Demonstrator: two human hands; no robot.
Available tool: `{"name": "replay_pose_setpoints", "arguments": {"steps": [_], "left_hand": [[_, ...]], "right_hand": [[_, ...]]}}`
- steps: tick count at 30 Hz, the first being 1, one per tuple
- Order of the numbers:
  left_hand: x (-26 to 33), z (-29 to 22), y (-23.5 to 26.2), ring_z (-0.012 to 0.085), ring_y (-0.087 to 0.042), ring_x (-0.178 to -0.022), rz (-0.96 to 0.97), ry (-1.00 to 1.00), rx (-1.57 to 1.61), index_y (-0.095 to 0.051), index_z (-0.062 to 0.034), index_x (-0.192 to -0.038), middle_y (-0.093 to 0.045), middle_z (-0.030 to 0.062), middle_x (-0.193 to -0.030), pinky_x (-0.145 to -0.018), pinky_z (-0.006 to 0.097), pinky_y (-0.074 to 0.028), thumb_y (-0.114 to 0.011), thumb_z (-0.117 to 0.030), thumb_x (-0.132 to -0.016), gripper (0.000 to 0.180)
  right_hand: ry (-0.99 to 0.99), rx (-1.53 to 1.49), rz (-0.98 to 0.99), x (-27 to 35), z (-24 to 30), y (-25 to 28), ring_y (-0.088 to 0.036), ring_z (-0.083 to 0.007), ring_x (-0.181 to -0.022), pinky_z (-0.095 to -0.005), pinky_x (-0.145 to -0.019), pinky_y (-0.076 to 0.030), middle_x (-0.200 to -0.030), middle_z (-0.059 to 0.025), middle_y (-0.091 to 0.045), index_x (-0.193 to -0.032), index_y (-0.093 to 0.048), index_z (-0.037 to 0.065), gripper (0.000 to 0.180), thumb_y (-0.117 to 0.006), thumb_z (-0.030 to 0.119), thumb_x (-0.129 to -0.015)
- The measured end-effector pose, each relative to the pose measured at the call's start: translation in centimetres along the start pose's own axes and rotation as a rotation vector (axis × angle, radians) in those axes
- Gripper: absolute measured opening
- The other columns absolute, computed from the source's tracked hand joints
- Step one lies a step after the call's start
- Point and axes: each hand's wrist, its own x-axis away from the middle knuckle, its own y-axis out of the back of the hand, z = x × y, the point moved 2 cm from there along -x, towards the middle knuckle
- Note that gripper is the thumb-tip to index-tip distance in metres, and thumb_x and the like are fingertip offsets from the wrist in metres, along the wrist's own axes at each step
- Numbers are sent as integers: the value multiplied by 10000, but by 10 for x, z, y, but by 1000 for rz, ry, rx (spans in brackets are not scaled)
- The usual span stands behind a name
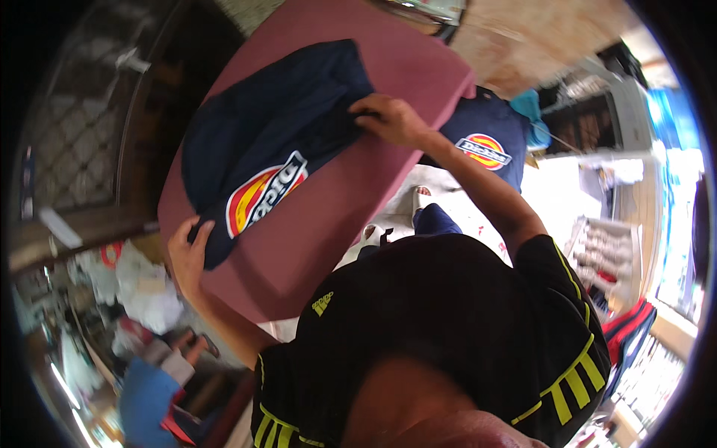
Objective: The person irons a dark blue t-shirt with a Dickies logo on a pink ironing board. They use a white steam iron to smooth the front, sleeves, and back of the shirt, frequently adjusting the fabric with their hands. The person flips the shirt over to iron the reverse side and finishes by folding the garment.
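A navy blue cloth piece (276,119), perhaps a garment, lies spread over a maroon-covered table (299,250). It carries a red, yellow and white printed emblem (261,196) beside its near edge, and soft creases run across it. My left hand (188,250) pinches the cloth's near left corner between thumb and fingers. At the right end of the same edge, my right hand (394,119) has its fingertips closed on the fabric. Both arms are spread wide, with the near edge stretched between the hands.
Another navy cloth (482,131) with a similar emblem sits just right of the table. A dark cabinet or gate (82,142) borders the left side. At the lower left, another person in blue (149,392) is near white bundles (146,287). A white rack (609,250) stands at right.
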Motion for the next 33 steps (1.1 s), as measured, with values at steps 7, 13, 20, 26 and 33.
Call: {"name": "replay_pose_setpoints", "arguments": {"steps": [7,13,20,26,33], "left_hand": [[39,28,7,197,-660,-832,-23,156,-75,-712,16,-1024,-717,134,-921,-784,311,-509,-814,-157,-820,287],[-4,-43,-49,311,-649,-980,-169,-116,-117,-704,-39,-1092,-661,141,-1054,-830,362,-515,-813,-199,-802,348],[-40,-123,-159,332,-554,-1226,-38,-90,-67,-671,-68,-1183,-661,153,-1161,-1046,447,-387,-707,7,-700,490],[37,-125,-130,368,-633,-979,1,41,47,-690,-39,-1085,-692,156,-981,-883,433,-475,-691,54,-632,463],[67,-150,-120,158,-664,-820,175,258,431,-677,-21,-1109,-687,102,-924,-685,306,-533,-875,-307,-754,497]], "right_hand": [[-250,-152,122,-24,-21,18,-706,-159,-849,-297,-739,-566,-969,-100,-737,-1149,-678,20,228,-676,98,-936],[-13,-95,160,-58,6,-27,-666,-173,-726,-292,-669,-532,-930,-108,-725,-1137,-677,29,255,-688,49,-883],[375,-225,555,-76,34,-36,-665,-328,-920,-406,-849,-530,-1026,-134,-721,-1087,-701,67,250,-708,138,-847],[346,236,116,-138,-49,11,-655,-324,-918,-418,-821,-513,-980,-143,-685,-990,-699,50,203,-745,178,-840],[138,-137,146,-122,-62,2,-637,-229,-771,-332,-666,-514,-841,-105,-647,-873,-679,27,105,-764,47,-815]]}}
